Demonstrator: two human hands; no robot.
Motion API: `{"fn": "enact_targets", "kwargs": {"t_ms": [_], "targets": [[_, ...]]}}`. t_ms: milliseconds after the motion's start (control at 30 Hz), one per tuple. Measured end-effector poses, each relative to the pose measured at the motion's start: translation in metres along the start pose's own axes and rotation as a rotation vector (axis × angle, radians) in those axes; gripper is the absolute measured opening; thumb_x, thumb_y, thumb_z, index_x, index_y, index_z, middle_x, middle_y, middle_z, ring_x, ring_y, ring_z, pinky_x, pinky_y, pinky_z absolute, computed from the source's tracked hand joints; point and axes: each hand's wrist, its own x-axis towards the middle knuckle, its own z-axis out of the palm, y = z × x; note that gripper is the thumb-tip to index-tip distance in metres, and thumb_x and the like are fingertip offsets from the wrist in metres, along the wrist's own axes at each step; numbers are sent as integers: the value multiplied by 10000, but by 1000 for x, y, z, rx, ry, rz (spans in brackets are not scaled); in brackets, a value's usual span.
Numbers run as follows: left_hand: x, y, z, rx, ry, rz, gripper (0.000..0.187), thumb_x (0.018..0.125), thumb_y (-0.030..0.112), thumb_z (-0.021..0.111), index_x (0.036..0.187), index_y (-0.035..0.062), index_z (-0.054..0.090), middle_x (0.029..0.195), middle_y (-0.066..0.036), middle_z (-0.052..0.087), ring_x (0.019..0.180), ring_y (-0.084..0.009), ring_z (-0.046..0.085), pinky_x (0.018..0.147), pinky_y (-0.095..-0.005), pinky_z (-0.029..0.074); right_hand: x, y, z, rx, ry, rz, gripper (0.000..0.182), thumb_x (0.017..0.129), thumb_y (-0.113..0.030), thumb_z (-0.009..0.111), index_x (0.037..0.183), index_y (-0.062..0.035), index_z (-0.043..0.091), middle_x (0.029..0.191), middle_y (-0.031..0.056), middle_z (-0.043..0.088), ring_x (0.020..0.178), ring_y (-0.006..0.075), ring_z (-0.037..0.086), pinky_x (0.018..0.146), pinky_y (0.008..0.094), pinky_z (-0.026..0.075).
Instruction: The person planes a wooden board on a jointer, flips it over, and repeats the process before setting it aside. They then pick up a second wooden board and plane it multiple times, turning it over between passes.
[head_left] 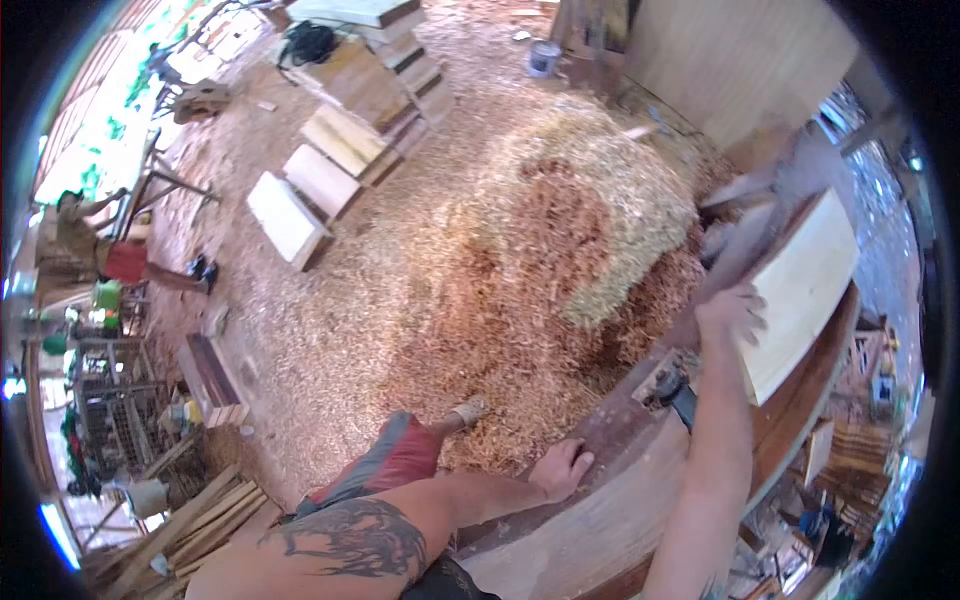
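Observation:
A pale wooden board [805,295] lies along a woodworking machine on the right, beside a long brown wooden rail [800,425]. My right hand [733,315] is on the board's near left edge, its fingers bent over onto the pale face. Below that hand, a dark metal fitting [672,388] sits on the machine bed, partly behind my right forearm. My left hand [563,470] rests on the near edge of the machine's flat table [590,540], holding nothing, thumb apart from the fingers.
A large heap of wood shavings [560,220] lies beside the machine. Thick wooden slabs [320,180] stand in a row, with a dark coiled cable [308,43] on top. Another person in red shorts [125,262] is at the far left. Loose planks [190,530] lie at lower left.

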Motion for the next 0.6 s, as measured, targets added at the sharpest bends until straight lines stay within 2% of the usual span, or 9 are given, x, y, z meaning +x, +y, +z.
{"fn": "enact_targets", "kwargs": {"t_ms": [100,167,200,233,300,367,433,533,600], "targets": [[2,-10,7,41,12,-35,707,1105,566,421,1506,-10,509,1503,-239,557,1386,-421,529,1181,-471,434,-4,2,-11,-24,-46,-32,1177,845,-429,861,1675,-15,136,1703,349,175,1469,692,297,1032,874,379],[0,-2,4,44,-21,-47,731,1107,593,390,1523,2,497,1522,-228,538,1399,-404,517,1184,-455,436,0,5,-9,12,-23,-33,1206,804,-434,883,1674,-23,156,1699,324,214,1468,672,328,1042,850,409],[-2,2,2,19,50,-11,677,1100,541,452,1483,-11,531,1438,-243,595,1358,-418,551,1166,-470,447,-6,7,-17,38,-14,-30,1201,795,-424,885,1672,-25,168,1703,318,222,1471,664,336,1056,842,410],[-3,5,1,8,45,-44,642,1096,500,469,1469,-18,542,1428,-257,605,1358,-427,557,1171,-479,442,-9,14,-24,59,-3,-9,1196,786,-414,887,1670,-27,180,1707,313,229,1473,656,344,1070,833,410],[-3,29,-18,-22,-24,-104,573,1089,416,502,1440,-33,565,1409,-284,626,1358,-443,567,1182,-497,431,-9,30,-36,139,28,-15,1280,760,-481,897,1663,24,144,1694,303,235,1467,665,333,1021,829,446],[0,43,-32,-94,-77,-111,538,1062,394,555,1388,-33,593,1333,-292,654,1297,-464,592,1137,-521,453,-20,68,-70,293,28,-21,1248,742,-422,888,1640,60,168,1655,319,321,1444,574,447,1088,684,502],[4,7,-4,-16,-6,-72,548,1073,405,525,1408,-25,586,1367,-293,642,1310,-462,584,1147,-527,444,-23,118,-91,526,127,-67,1167,710,-368,865,1609,71,265,1535,328,501,1358,461,585,1095,517,541],[4,-2,6,21,35,-20,580,1091,439,483,1449,-11,563,1405,-279,622,1336,-449,568,1155,-530,436,-17,204,-78,787,226,-82,1073,681,-331,857,1550,85,384,1395,325,627,1261,417,658,1091,447,534],[3,-2,3,46,20,-16,596,1099,454,461,1472,-2,549,1431,-269,609,1350,-438,560,1161,-524,434,-4,248,-52,840,313,-159,993,693,-277,848,1519,90,435,1367,283,652,1260,382,655,1066,444,532]]}}
